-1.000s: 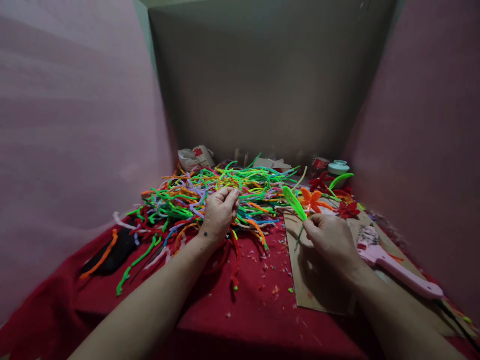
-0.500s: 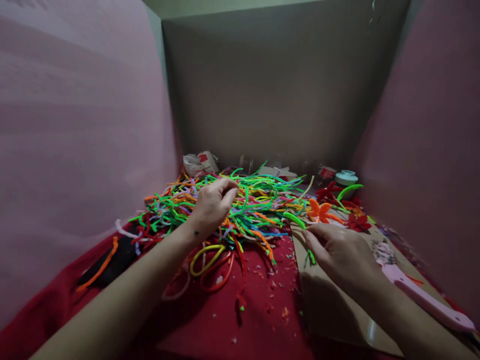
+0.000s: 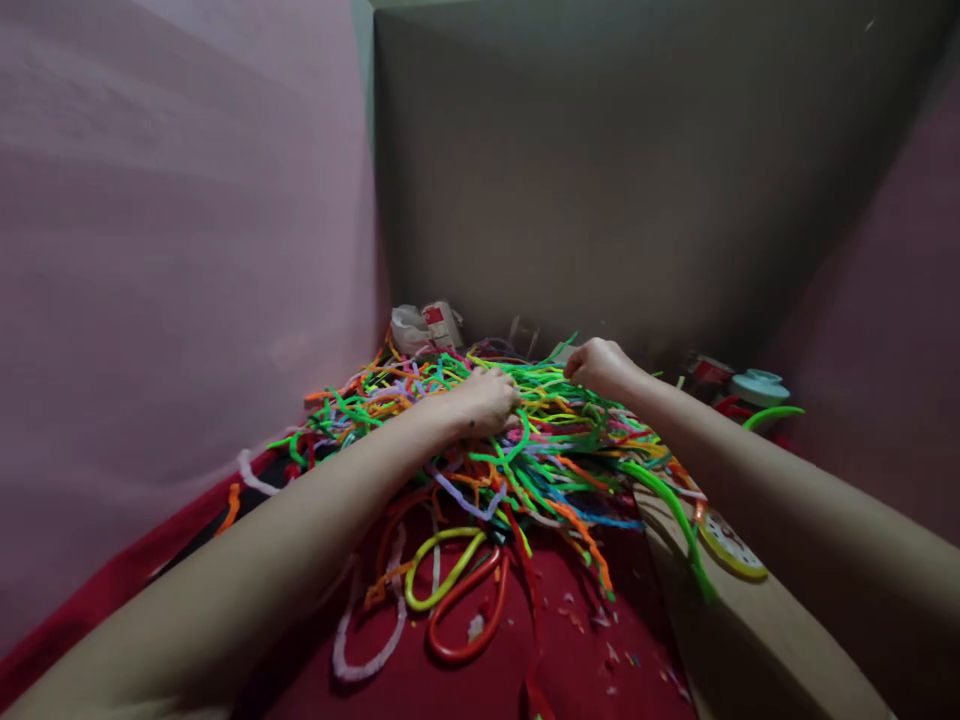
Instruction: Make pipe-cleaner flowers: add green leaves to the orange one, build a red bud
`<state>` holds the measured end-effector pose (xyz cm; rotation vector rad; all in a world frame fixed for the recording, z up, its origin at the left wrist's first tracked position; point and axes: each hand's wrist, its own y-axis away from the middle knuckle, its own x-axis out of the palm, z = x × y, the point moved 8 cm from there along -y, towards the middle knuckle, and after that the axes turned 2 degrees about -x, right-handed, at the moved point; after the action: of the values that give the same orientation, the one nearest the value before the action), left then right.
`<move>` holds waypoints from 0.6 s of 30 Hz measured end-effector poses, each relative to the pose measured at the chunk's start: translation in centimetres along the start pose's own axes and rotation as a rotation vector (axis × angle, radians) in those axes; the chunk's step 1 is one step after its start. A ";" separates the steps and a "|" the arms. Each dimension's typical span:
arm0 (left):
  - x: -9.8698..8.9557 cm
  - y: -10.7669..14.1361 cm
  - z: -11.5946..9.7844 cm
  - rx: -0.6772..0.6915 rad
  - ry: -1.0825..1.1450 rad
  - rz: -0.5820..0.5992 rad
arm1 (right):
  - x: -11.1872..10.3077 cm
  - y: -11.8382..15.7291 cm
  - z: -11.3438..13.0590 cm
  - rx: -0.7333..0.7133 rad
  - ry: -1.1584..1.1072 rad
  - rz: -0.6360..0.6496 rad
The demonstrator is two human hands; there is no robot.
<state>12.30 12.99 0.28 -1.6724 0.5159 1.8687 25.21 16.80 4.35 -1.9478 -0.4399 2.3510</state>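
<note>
A wide heap of pipe cleaners in green, orange, lilac, red and blue spreads across the table's far half. My left hand is down in the middle of it, fingers curled round some of the stems. Farther back and to the right, my right hand pinches at green pipe cleaners along the heap's rear edge. Its fingertips are partly hidden. A thick green strip lies bent over the cardboard, close to a yellow-rimmed disc.
Yellow tubing and red tubing lie looped on the red cloth, among scraps. A turquoise-lidded jar stands at the back right, a white carton at the back left. Pink walls flank both sides.
My right hand has left the cardboard and reached to the back of the heap. The green strip now lies on the cardboard. My left hand has lowered into the pipe cleaners; the view has shifted.
</note>
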 end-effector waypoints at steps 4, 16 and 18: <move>1.5 0.5 -0.6 0.007 -0.014 0.113 | 1.9 -1.6 -1.3 0.087 0.091 0.048; 0.3 -2.9 1.3 -0.066 0.024 0.040 | 4.1 -3.0 -0.7 0.057 0.142 0.082; 0.5 -3.8 1.6 -0.110 0.033 0.012 | 4.3 -3.2 -0.4 0.010 0.121 0.107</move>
<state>13.51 16.96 0.39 -1.7771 0.4447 1.9114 24.33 20.95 0.99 -2.1452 -0.3230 2.2738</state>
